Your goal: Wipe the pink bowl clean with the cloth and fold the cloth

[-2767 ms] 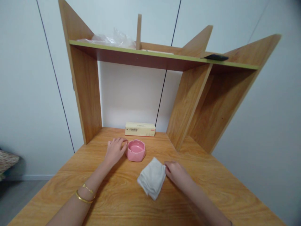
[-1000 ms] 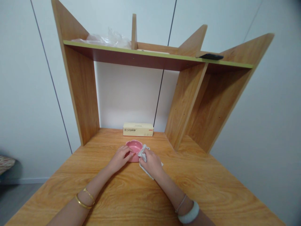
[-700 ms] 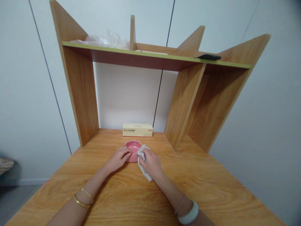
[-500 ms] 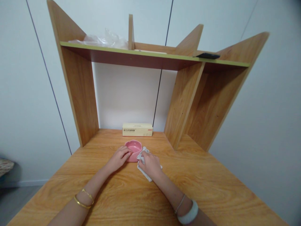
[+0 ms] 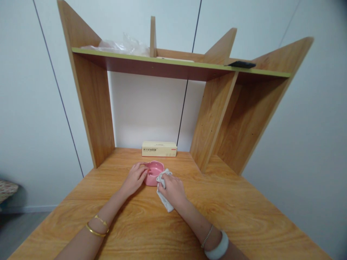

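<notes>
A pink bowl [image 5: 152, 180] with a wavy rim stands upright on the wooden desk. My left hand [image 5: 135, 177] grips its left side, the fingertips over the rim. On the opposite side, my right hand [image 5: 172, 188] is closed on a pale grey-white cloth [image 5: 166, 203], which is bunched against the bowl's right wall. One end of the cloth hangs down onto the desk below my fingers. The fingertips of my right hand are partly hidden by the cloth.
A cream cardboard box [image 5: 159, 149] lies behind the bowl. A wooden shelf unit [image 5: 214, 119] rises at the back of the desk [image 5: 233, 213]. On its upper board lie a clear plastic bag [image 5: 121, 47] and a flat dark object [image 5: 242, 64].
My left hand has shifted slightly left and back along the bowl's rim. The cloth's loose end has swung a little left and towards me, still in my right hand.
</notes>
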A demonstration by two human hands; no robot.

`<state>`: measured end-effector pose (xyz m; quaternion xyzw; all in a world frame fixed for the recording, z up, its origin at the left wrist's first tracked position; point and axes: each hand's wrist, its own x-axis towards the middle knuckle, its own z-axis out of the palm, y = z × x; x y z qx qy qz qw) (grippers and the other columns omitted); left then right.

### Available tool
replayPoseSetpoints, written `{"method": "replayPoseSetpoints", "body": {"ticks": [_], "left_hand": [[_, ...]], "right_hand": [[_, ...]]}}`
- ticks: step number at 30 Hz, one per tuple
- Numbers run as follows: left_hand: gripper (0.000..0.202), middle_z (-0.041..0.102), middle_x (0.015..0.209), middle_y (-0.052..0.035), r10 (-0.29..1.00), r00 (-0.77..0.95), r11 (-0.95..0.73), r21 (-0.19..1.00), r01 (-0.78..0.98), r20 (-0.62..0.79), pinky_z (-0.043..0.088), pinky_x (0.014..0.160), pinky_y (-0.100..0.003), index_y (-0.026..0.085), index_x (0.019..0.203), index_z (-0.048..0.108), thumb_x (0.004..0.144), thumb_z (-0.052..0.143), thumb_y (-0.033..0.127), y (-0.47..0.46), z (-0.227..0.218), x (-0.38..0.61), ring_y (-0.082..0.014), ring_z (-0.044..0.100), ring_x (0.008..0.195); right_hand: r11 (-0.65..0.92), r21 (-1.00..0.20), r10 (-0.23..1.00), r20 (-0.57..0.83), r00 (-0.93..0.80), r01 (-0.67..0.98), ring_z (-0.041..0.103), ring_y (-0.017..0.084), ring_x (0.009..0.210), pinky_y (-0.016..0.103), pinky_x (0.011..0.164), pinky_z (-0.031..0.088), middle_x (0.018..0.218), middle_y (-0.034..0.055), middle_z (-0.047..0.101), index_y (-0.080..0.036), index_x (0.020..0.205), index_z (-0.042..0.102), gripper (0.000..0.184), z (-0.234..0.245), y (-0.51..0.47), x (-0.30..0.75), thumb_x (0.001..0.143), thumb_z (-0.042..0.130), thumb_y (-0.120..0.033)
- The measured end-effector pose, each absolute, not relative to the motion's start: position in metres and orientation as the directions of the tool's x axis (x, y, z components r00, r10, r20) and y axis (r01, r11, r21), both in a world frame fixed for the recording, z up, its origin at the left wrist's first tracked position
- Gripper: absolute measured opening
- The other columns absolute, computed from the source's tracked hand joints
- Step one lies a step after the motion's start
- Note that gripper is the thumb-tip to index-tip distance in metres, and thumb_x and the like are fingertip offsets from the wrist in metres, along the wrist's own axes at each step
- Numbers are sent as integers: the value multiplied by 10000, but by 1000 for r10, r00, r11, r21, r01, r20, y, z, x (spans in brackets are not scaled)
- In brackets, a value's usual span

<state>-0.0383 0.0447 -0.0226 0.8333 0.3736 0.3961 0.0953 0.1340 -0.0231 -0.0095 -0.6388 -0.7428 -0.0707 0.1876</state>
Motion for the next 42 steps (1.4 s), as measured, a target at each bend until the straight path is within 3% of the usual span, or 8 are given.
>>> {"method": "replayPoseSetpoints", "body": {"ticks": [5,11,16,22,30,34,39,42], "left_hand": [[293,514,1149,-86,731,407,-679,523,516,547,369,974,-365,188,863,614,863,377,361,47,-25,-39,-193,471,1103],[335,480,1272,-92,740,440,-672,521,527,509,335,1011,-388,190,872,613,866,354,403,45,-23,-40,-222,382,1230],[339,445,1320,-98,727,496,-686,545,483,475,314,1023,-403,188,889,603,869,351,414,48,-27,-41,-219,355,1254],[320,447,1300,-119,735,482,-676,569,467,476,323,1018,-390,179,834,591,868,364,402,52,-29,-41,-214,361,1247],[323,471,1246,-112,760,428,-650,556,518,489,349,999,-386,179,781,586,863,372,407,48,-31,-32,-222,405,1203],[345,476,1235,-105,759,449,-651,533,540,473,352,997,-381,186,857,600,870,348,422,45,-29,-33,-220,404,1202],[368,481,1254,-80,712,499,-702,507,500,494,319,1030,-354,204,1050,548,895,283,408,49,-28,-43,-181,414,1195],[395,438,1309,-77,718,503,-696,497,519,481,275,1057,-374,211,1174,471,889,302,426,54,-33,-48,-187,349,1250]], "right_hand": [[237,-116,919,349,-184,964,578,196,821,274,688,379,849,77,643,-186,865,558,140,-7,-24,130,805,448,-249],[64,-70,957,288,-41,996,595,226,791,299,661,401,853,120,637,-155,870,571,163,-5,-25,127,769,466,-228],[202,-102,917,370,-151,974,584,198,838,277,686,394,854,80,639,-189,873,557,178,-4,-27,129,842,400,-266],[198,-53,934,314,-172,979,578,221,825,295,678,391,839,97,644,-171,853,563,133,-7,-26,125,781,463,-222],[186,-89,923,356,-143,978,580,203,836,280,697,387,841,84,643,-189,885,550,143,-4,-29,122,812,444,-251],[167,-43,947,286,-148,985,592,213,814,278,662,390,832,91,649,-179,871,555,141,-6,-29,121,756,483,-219],[142,-76,926,363,-105,987,597,192,793,269,662,377,828,72,653,-201,869,552,163,-4,-30,124,826,408,-265],[170,-55,927,346,-141,984,600,188,788,258,646,370,812,67,654,-208,876,552,149,-5,-29,123,817,424,-255]]}}
